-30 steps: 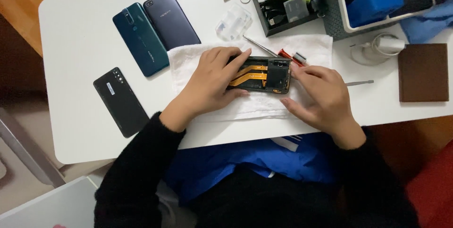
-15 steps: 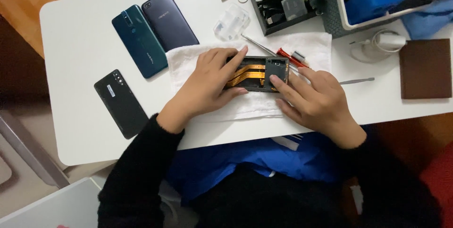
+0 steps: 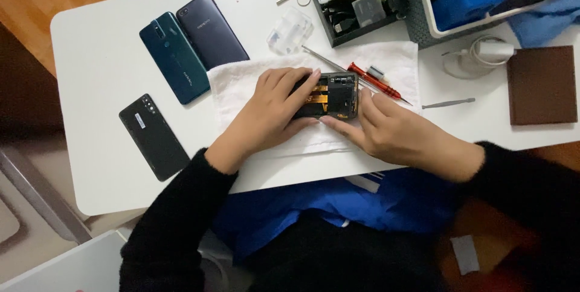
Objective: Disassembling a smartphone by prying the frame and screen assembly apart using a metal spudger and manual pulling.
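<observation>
An opened phone [image 3: 331, 94] with orange inner parts lies on a white towel [image 3: 241, 89] on the white table [image 3: 103, 56]. My left hand [image 3: 270, 111] covers its left half, fingers pressing along the top edge. My right hand [image 3: 386, 129] grips the phone's right end and lower edge. A red screwdriver [image 3: 374, 82] and metal tweezers [image 3: 323, 59] lie on the towel just beyond the phone.
A teal phone [image 3: 174, 56] and a dark blue phone [image 3: 210, 29] lie at the left, a black back cover [image 3: 153, 136] nearer the front. A black tool tray [image 3: 350, 2], a clear small box [image 3: 289, 29], a brown wallet [image 3: 541, 83], a metal pick [image 3: 447, 104] and a white charger [image 3: 483, 53] sit around.
Both hands and the phone shifted slightly on the towel. My right hand slid back from over the phone's right end to its right edge, uncovering the red screwdriver.
</observation>
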